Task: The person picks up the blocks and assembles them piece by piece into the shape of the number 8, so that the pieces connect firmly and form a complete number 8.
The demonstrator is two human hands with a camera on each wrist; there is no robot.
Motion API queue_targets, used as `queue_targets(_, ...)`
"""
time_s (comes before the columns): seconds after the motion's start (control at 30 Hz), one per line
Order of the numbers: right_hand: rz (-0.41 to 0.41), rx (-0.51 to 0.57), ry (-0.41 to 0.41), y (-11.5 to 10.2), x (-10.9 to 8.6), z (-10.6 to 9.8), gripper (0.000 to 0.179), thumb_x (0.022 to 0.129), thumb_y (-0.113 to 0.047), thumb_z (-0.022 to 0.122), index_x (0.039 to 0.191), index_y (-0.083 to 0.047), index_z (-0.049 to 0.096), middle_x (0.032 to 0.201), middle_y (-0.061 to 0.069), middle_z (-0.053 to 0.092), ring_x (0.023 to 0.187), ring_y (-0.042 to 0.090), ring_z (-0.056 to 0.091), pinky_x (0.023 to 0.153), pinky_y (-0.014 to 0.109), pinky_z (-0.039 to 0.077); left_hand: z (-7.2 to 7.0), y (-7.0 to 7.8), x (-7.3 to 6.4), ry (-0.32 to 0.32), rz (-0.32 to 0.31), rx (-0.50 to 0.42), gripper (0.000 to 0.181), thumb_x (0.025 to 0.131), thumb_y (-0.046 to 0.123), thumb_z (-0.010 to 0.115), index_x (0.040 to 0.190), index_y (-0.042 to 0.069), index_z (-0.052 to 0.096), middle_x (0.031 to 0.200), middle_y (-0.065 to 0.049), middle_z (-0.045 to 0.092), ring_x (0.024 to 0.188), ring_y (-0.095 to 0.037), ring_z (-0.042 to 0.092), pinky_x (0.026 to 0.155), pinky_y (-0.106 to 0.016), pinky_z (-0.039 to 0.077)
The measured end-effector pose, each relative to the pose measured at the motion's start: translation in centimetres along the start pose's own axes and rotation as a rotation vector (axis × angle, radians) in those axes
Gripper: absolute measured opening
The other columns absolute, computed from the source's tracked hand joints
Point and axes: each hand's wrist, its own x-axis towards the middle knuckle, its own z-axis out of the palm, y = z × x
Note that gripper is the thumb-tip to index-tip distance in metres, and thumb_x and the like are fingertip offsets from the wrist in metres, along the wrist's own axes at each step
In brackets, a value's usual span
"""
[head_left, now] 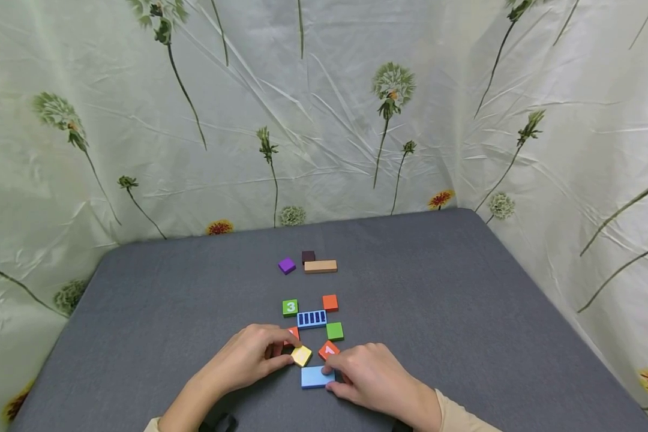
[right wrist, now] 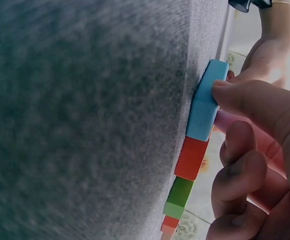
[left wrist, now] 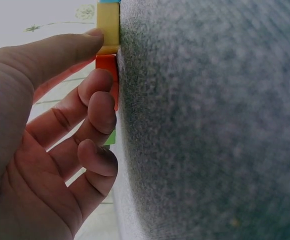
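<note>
Between thumb and index finger, my left hand (head_left: 256, 355) pinches a yellow block (head_left: 301, 356); the left wrist view shows the thumb against its edge. My right hand (head_left: 375, 379) holds the right end of a light blue rectangular block (head_left: 315, 377), index finger on top and thumb on the near side. Just beyond that finger lies a tilted orange-red block (head_left: 329, 350) with a white mark. Another orange-red block (head_left: 294, 333) is partly covered by my left fingers. Farther up are a blue barred block (head_left: 311, 319), a green block (head_left: 335, 331), a green "3" block (head_left: 290, 308) and an orange block (head_left: 330, 303).
Farther back on the grey table (head_left: 437, 300) lie a purple block (head_left: 287, 266), a dark brown block (head_left: 308, 257) and a tan bar (head_left: 320, 267). A white flowered cloth (head_left: 329, 120) hangs behind the table. A dark object (head_left: 225, 422) shows by the left forearm.
</note>
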Motion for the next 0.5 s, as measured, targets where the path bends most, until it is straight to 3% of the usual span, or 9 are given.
queue_targets(0.2,0.011,0.02,-0.011,0.07,-0.01,0.06,0.013,0.093,-0.026,0.085,0.104,-0.024,0.079,0.068,-0.022,0.05,0.056,-0.011,0.034,0.05,0.011,0.026,-0.01,-0.02,0.02,-0.003,-0.001,-0.001,0.015,0.096,0.024,0.083,0.111,0.027,0.08,0.077,0.018,0.056,0.067,0.004,0.049,0.058,-0.019,0.04)
queue_targets(0.5,-0.032,-0.004,0.062,0.13,-0.21,0.35,0.015,0.091,-0.025,0.086,0.102,-0.024,0.076,0.065,-0.021,0.05,0.055,-0.013,0.031,0.05,0.01,0.023,0.02,0.02,0.0,0.0,-0.001,0.001,0.015,0.096,0.024,0.083,0.111,0.027,0.08,0.077,0.018,0.056,0.067,0.005,0.049,0.058,-0.019,0.041)
